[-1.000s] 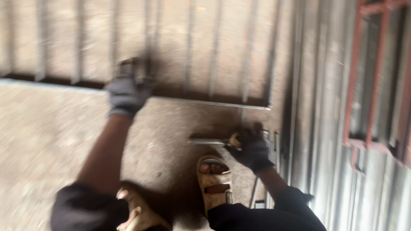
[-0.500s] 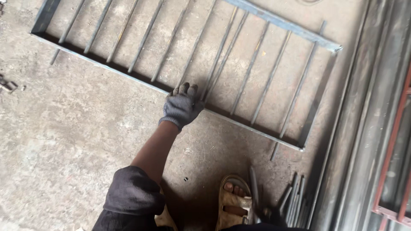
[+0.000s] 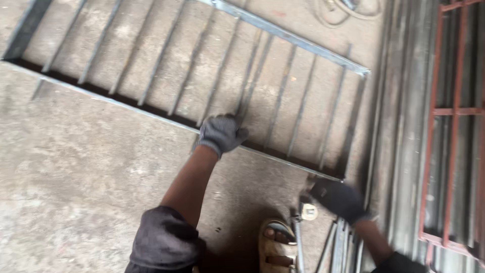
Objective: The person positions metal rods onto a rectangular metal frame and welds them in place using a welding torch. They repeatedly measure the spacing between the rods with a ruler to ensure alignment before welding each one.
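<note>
A long metal grille frame [image 3: 283, 35] with several thin vertical bars lies flat on the concrete floor. My left hand [image 3: 221, 133], in a grey knit glove, is closed on the lower end of one bar where it meets the frame's near rail [image 3: 126, 106]. My right hand [image 3: 337, 198], in a dark glove, hovers just below the frame's near right corner, next to a small pale object [image 3: 308, 211] on the floor. Whether the right hand holds anything is unclear.
Loose metal rods [image 3: 338, 247] lie by my sandalled foot [image 3: 277, 247]. Stacked steel sections [image 3: 404, 126] run along the right, with a red-painted frame [image 3: 454, 111] on top. A coiled cable [image 3: 348, 10] lies at the top.
The view has shifted so the frame's right end shows. My left hand stays on the bar at the near rail. My right hand has come into view near the frame's corner.
</note>
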